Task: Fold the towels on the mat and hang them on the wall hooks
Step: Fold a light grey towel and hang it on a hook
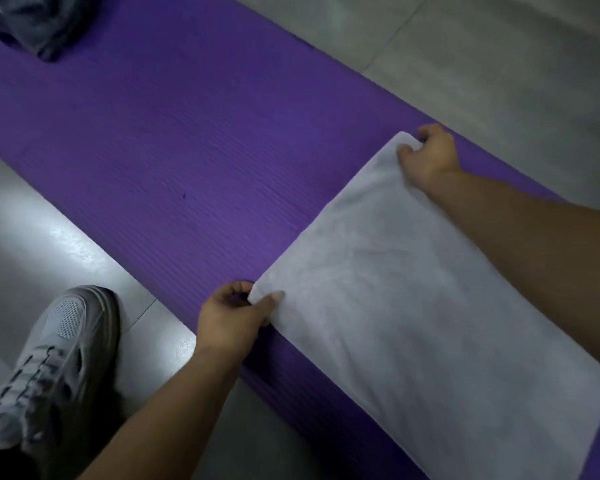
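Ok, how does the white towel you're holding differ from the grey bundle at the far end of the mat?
The white towel lies spread flat and smooth; the grey bundle sits crumpled in a heap. The white towel is plain and pale; the bundle is dark and mottled. The left hand and right hand each pinch a corner of the white towel; nothing touches the bundle. Both rest on the purple mat.

Dim indoor light, soft wide-angle picture.
Glare shines off the floor (49, 237) at left; the corners darken, straight edges bow toward the rim, and the dark bundle (25, 22) at top left is blurred.
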